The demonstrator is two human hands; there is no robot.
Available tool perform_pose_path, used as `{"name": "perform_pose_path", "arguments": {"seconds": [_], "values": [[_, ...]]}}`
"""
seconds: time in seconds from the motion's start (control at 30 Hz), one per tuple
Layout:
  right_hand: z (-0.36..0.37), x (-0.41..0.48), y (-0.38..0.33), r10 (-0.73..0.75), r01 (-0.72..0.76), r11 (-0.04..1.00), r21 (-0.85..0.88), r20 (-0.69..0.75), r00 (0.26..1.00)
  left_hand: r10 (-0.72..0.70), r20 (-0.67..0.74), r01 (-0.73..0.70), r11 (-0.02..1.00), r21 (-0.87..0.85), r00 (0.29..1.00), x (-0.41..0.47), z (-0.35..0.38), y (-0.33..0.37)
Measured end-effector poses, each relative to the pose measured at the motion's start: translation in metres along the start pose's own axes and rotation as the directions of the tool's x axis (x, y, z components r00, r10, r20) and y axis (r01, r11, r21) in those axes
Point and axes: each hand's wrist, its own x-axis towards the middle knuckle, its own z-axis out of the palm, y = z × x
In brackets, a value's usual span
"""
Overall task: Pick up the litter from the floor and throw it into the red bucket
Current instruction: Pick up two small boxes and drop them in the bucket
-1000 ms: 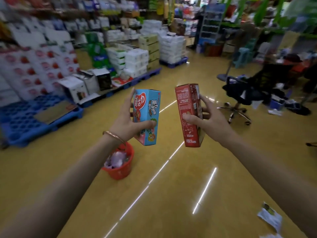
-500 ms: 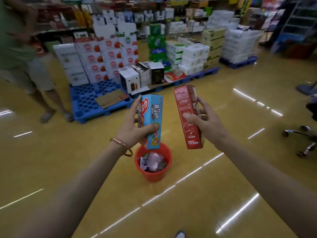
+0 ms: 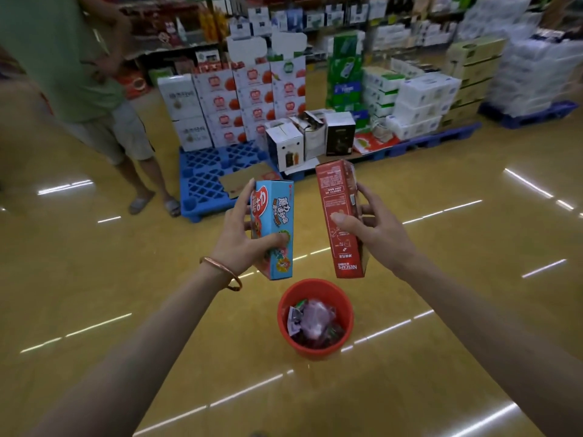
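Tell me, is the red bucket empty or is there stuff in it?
Not empty. The red bucket holds crumpled wrappers, heaped inside it below the rim.

The shop was bright and evenly lit from overhead, and the glossy yellow floor (image 3: 94, 279) threw that light back as long white streaks of glare. Shadows were faint and soft-edged. In the middle, the blue snack box (image 3: 277, 209) and the red Nescafe box (image 3: 336, 190) stood sharp enough for their print to show. The far shelves (image 3: 315, 17) and the bystander in green (image 3: 63, 58) were smeared with blur. Toward the edges everything bowed and stretched.
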Motion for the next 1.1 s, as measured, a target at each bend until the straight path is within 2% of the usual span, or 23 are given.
{"name": "perform_pose_path", "arguments": {"seconds": [0.13,0.33,0.53,0.77,0.93,1.03,1.1], "values": [[0.009,0.032,0.013,0.029,-0.030,0.999,-0.015,-0.036,0.999,0.004,0.063,-0.005,1.000,0.016,0.998,0.044,-0.003,-0.021],[0.023,0.089,0.030,0.113,-0.120,0.992,-0.028,-0.168,0.979,0.049,0.225,-0.047,0.999,-0.014,0.973,0.142,-0.011,-0.054],[0.040,0.128,0.046,0.216,-0.224,0.974,0.017,-0.339,0.916,0.041,0.384,-0.047,0.999,0.006,0.922,0.224,-0.017,-0.076],[0.036,0.147,0.078,0.336,-0.342,0.937,0.067,-0.436,0.835,-0.036,0.524,0.020,0.999,0.036,0.851,0.263,0.023,-0.108],[0.030,0.157,0.121,0.442,-0.448,0.891,0.077,-0.377,0.814,-0.166,0.598,0.137,0.986,0.094,0.785,0.277,0.055,-0.153],[0.028,0.164,0.162,0.530,-0.517,0.847,0.123,-0.248,0.811,-0.290,0.653,0.214,0.957,0.196,0.700,0.282,0.071,-0.191],[0.031,0.168,0.197,0.564,-0.549,0.826,0.133,-0.172,0.807,-0.324,0.652,0.193,0.944,0.266,0.685,0.282,0.086,-0.223]]}}
